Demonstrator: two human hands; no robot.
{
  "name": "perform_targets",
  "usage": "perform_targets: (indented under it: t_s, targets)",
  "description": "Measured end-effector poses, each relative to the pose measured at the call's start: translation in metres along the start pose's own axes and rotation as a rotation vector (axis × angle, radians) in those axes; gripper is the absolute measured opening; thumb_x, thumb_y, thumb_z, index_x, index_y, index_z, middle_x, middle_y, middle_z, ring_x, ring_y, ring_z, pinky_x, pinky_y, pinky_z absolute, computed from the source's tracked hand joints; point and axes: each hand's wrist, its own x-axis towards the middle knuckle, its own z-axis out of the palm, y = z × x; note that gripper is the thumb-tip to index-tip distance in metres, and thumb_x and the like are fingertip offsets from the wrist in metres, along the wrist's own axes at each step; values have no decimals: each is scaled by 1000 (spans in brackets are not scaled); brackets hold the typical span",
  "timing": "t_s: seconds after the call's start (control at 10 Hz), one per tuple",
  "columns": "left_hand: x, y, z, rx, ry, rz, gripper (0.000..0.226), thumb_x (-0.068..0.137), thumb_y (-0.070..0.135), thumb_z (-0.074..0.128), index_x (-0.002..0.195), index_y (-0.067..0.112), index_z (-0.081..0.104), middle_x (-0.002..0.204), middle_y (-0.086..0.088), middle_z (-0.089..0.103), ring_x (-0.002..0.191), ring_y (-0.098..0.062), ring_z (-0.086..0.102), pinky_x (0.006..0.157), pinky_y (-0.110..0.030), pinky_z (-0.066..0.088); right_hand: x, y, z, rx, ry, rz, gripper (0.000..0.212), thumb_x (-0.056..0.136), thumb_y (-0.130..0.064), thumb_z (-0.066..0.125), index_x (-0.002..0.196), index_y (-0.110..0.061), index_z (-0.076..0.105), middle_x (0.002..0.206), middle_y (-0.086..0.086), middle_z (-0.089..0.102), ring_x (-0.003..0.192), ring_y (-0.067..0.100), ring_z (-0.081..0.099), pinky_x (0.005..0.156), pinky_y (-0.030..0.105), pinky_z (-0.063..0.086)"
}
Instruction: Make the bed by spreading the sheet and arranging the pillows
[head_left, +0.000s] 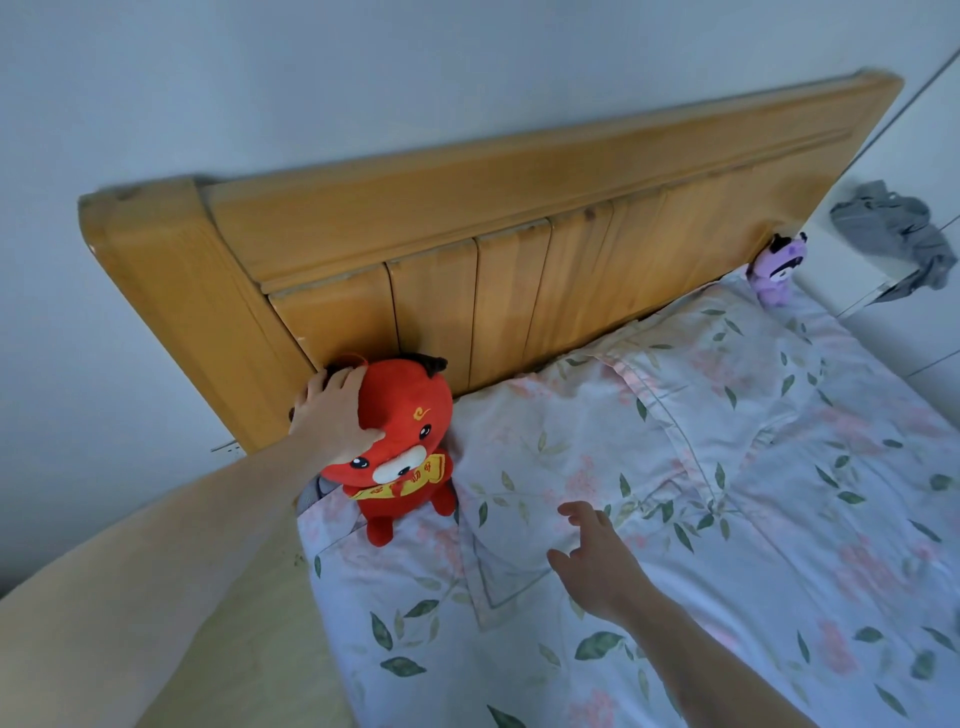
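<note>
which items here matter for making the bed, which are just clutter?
Job: pillow, floral sheet, red plush gripped by left hand, right hand open over the pillow.
Clutter: purple plush, grey cloth, headboard.

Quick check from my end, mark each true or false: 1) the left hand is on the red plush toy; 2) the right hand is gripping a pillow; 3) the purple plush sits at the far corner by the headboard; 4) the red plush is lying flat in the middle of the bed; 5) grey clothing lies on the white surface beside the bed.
1) True: the left hand holds the head of the red plush toy.
2) False: the right hand is open over the floral pillow, holding nothing.
3) True: the purple plush sits against the headboard.
4) False: it is upright at the near corner, by the headboard.
5) True: the grey clothing lies there.
</note>
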Motion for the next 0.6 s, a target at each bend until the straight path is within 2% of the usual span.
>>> perform_targets:
  t_s: [0.1, 0.2, 0.5, 0.6]
  targets:
    - [-8, -1, -1, 0, 104, 26, 111, 75, 60, 75, 159, 25, 12, 165, 0, 17, 151, -32, 14, 122, -55, 21, -4, 0, 0, -3, -12, 3, 54, 96, -31, 57, 144, -29, 31, 147, -1, 37, 94, 10, 65, 87, 31, 49]
    - [-17, -7, 0, -5, 135, 47, 103, 78, 59, 72, 158, 26, 16, 166, 0, 16, 153, -30, 11, 123, -55, 18, -7, 0, -1, -6, -11, -1, 54, 96, -31, 57, 144, -29, 32, 147, -1, 36, 95, 11, 64, 88, 32, 50]
    - [-64, 0, 0, -41, 59, -12, 92, 83, 50, 71, 156, 28, 19, 165, 0, 17, 150, -32, 19, 119, -55, 30, -42, -1, -2, 20, 0, -21, 53, 96, -30, 56, 143, -27, 32, 147, 1, 36, 98, 16, 59, 86, 29, 46]
    - [-88, 5, 2, -92, 50, -103, 90, 84, 47, 71, 155, 28, 20, 164, 0, 16, 149, -32, 22, 116, -55, 34, -62, 2, 1, 39, 2, -11, 53, 96, -29, 57, 143, -29, 33, 147, -1, 35, 101, 16, 59, 87, 30, 47]
